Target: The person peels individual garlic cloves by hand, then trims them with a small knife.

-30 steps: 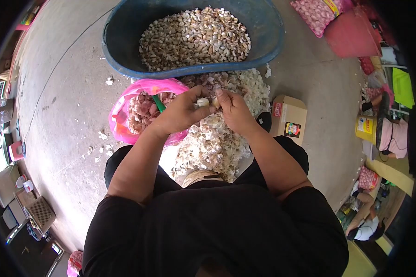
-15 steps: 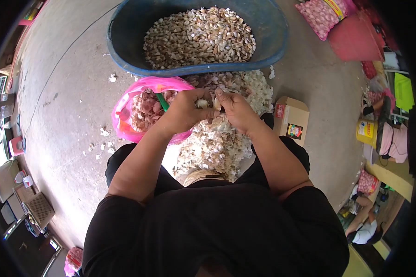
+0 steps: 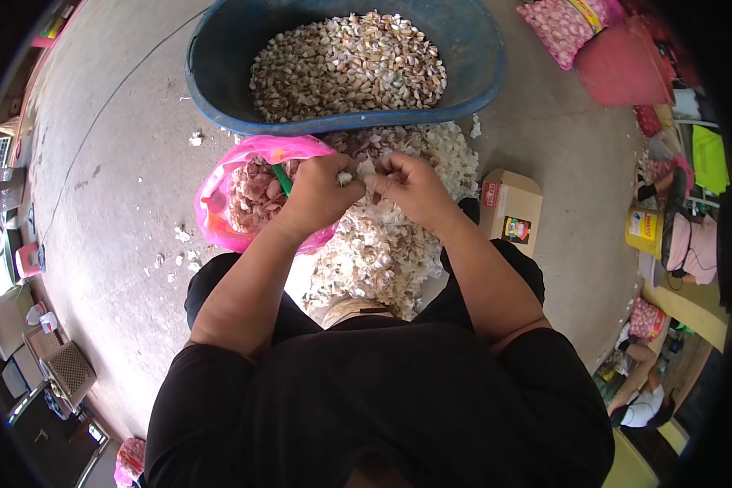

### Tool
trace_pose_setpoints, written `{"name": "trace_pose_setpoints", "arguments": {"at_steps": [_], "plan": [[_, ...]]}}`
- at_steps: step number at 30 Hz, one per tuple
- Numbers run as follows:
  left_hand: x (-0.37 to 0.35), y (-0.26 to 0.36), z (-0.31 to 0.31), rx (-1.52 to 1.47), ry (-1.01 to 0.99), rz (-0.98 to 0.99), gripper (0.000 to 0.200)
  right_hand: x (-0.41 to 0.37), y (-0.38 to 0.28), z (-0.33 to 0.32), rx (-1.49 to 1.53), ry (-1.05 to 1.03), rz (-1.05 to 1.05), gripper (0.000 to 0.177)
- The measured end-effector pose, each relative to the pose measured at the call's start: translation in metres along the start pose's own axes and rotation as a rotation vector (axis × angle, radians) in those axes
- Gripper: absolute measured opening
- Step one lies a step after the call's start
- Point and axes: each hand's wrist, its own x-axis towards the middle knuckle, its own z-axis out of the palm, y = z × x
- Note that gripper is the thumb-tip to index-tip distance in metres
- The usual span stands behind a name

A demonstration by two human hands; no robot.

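My left hand (image 3: 321, 193) is closed on a pale piece of garlic (image 3: 344, 177), just right of the pink bag (image 3: 211, 213). Close beside it, my right hand (image 3: 415, 191) pinches a whitish flake of garlic skin (image 3: 367, 168) between thumb and fingers. Both hands hang over a heap of papery garlic skins (image 3: 374, 260) between my legs. The open bag holds reddish garlic and skins, with a green handle-like object (image 3: 282, 179) sticking out. Beyond the heap stands a blue tub (image 3: 317, 128) with many loose cloves (image 3: 350, 65) in it.
A cardboard box (image 3: 522, 203) lies right of the heap. Farther right are a mesh sack of garlic (image 3: 561, 31), a red container (image 3: 626, 65), a yellow bucket (image 3: 644, 232) and other people's limbs (image 3: 641, 378). Crates (image 3: 67, 366) stand at the left edge. Skin scraps dot the floor.
My fingers have shifted, with the right fingers more curled. A whitish flake now shows between the hands, and the clove seen at the right fingertips is no longer visible.
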Motion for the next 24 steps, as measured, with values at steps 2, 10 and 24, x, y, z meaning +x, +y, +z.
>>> {"name": "trace_pose_setpoints", "arguments": {"at_steps": [2,10,24], "plan": [[-0.002,0.0,0.0,-0.012,-0.029,0.055,0.015,0.0,0.001,-0.002,-0.056,-0.043,0.014,0.02],[-0.003,-0.007,-0.009,-0.122,-0.159,0.04,0.014,-0.004,-0.003,-0.016,-0.155,-0.387,-0.013,0.019],[0.001,-0.012,0.003,-0.526,0.009,-0.158,0.026,0.011,-0.006,0.0,-0.054,-0.124,0.144,0.032]]}}
